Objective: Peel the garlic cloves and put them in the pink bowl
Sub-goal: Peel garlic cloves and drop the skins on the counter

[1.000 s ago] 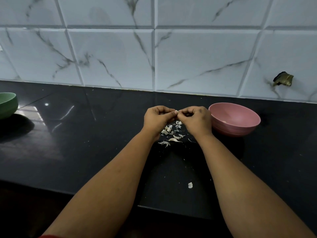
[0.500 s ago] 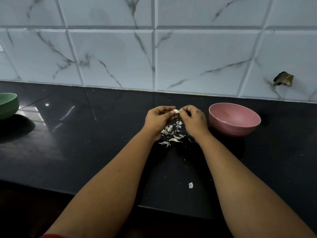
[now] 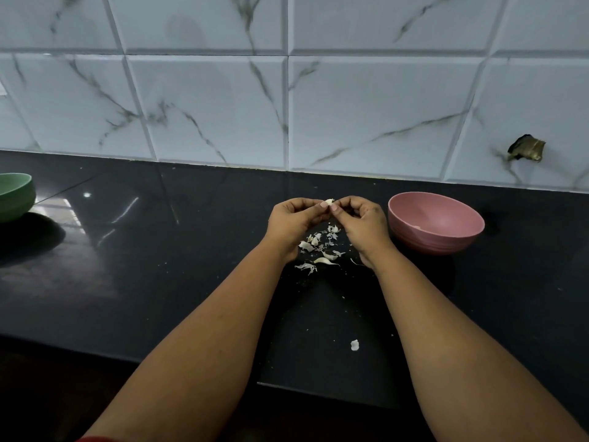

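Both hands are up over the black desk, close together, fingertips almost meeting. The left hand and the right hand are both pinching the same garlic clove, which sits right between the two thumbs and forefingers, held a bit above the desk. All the fingers are curled in, so neither hand is loose.

Right under the hands there's a little scatter of garlic skins and cloves lying on the desk, pale bits against the dark surface. Can't really tell which of those are peeled cloves and which are just skin, they're too small. One more white scrap sits on its own nearer the front edge of the desk, between the two forearms, well apart from the pile.

The pink bowl is on the desk just beside the right hand, on its outer side, upright. I can only see a tiny pale fleck on the inside wall near the front rim, can't say what it is.

Far off at the left edge there's a green bowl, partly cut off by the frame. Behind everything is a wall of white marble-look tiles, and one tile on the right has a broken hole in it.
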Demonstrator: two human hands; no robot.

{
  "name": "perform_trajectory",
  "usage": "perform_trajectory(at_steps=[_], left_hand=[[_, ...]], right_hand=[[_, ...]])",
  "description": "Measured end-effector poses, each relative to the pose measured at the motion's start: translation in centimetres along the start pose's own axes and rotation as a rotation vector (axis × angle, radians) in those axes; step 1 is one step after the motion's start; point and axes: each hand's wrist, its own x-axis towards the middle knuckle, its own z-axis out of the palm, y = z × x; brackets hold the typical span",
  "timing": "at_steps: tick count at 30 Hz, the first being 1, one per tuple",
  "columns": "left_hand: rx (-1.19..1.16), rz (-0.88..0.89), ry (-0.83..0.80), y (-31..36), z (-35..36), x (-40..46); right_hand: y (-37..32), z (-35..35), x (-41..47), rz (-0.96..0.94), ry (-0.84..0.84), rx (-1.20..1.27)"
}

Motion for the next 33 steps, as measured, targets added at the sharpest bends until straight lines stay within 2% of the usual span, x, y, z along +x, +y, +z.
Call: perform_trajectory(at_steps=[7, 11, 14, 18, 21, 23, 25, 27, 29, 33], left_hand=[[-0.003, -0.002, -0.011, 0.22, 0.18, -0.33], [0.015, -0.021, -0.004, 0.23, 0.11, -0.17], [0.013, -0.051, 0.01, 0.03, 0.03, 0.16], [0.008, -0.076, 0.028, 0.03, 0.12, 0.27], [0.04, -0.084, 0.035, 0.03, 0.19, 0.33], [0.116, -0.082, 0.047, -0.12, 0.21, 0.39], [0.296, -0.036, 0.048, -0.39, 0.23, 0.4], [0.512, 0.026, 0.035, -0.6, 0.24, 0.33], [0.633, 0.055, 0.024, -0.71, 0.17, 0.32], [0.724, 0.077, 0.036, -0.62, -0.16, 0.46]], right_hand=[[-0.15, 0.21, 0.03, 0.096, 0.021, 0.016], [0.17, -0.2, 0.34, 0.031, 0.064, -0.11], [-0.06, -0.31, 0.33, 0.044, 0.119, -0.103], [-0.27, -0.44, 0.28, -0.086, 0.181, -0.222], [-0.33, -0.37, 0.37, -0.045, 0.197, -0.246], [-0.45, -0.23, 0.51, 0.044, 0.168, -0.147], [-0.74, -0.09, 0.46, 0.106, 0.134, -0.078], [-0.59, -0.08, 0.29, 0.063, 0.122, -0.169], [-0.2, -0.14, 0.2, -0.028, 0.135, -0.276], [0.1, -0.26, 0.43, -0.022, 0.145, -0.152]])
